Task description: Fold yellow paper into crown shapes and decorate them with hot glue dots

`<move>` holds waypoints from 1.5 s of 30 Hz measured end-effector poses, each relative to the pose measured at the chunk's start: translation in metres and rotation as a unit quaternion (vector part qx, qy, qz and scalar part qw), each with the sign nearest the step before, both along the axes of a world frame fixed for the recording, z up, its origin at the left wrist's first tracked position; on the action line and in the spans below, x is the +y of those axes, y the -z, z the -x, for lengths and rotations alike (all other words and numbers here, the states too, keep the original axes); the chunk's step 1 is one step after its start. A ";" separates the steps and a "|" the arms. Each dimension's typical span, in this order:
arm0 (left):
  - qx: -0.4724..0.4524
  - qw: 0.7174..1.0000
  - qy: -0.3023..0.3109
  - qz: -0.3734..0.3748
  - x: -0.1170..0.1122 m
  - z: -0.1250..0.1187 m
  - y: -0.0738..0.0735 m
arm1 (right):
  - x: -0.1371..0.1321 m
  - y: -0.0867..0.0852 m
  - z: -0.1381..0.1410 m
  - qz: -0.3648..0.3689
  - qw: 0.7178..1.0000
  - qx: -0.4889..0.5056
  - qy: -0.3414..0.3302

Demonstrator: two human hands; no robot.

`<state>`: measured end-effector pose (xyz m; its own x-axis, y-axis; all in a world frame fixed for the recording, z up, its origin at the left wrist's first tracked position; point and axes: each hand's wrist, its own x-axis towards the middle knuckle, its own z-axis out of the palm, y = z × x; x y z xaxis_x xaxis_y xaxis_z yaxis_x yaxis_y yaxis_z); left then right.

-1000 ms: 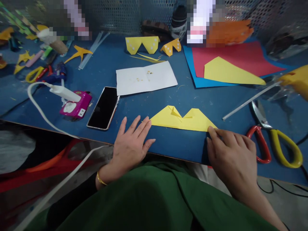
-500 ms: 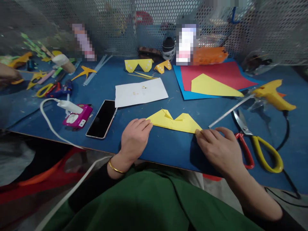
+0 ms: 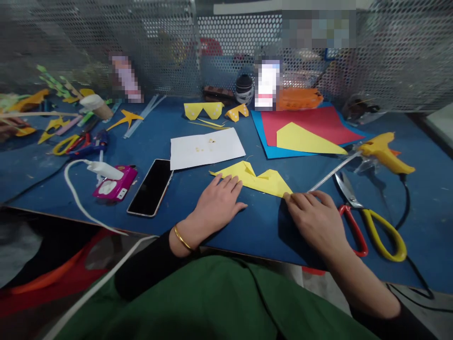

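Yellow paper [image 3: 261, 184] sits at twelve o'clock, folded and notched, no white dots showing, unlike the glasses [image 3: 193, 112] at its eleven! Left hand [image 3: 217, 203] lies flat, unclenched, on its edge; right hand [image 3: 316, 219] touches its four o'clock tip, pinch or press unclear.

A black-screened phone [image 3: 150, 189] lies near a purple socket [image 3: 122, 183].

One yellow paper [image 3: 260, 184]: folded, V-shaped notch in far edge, ends tapered. Lies on blue desk [image 3: 256, 224], long edge nearest.
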<state>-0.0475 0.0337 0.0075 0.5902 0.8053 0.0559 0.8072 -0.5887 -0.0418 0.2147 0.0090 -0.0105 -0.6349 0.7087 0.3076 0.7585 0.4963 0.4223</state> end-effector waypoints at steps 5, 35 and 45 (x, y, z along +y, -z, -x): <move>-0.011 1.000 0.011 -0.009 -0.001 0.004 0.003 | 0.010 -0.003 0.008 -0.006 1.000 -0.018 -0.016; -0.037 0.996 0.072 0.021 0.001 0.007 0.012 | 0.000 0.006 0.062 0.121 0.972 0.170 0.110; -0.050 0.995 0.089 -0.015 0.003 0.010 0.017 | 0.008 0.004 0.031 0.085 0.965 0.118 0.219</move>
<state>-0.0571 0.0367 -0.0092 0.7138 0.6854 0.1441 0.6910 -0.7227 0.0148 0.1839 0.0170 -0.0148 -0.1906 0.9460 0.2622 0.9760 0.1541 0.1537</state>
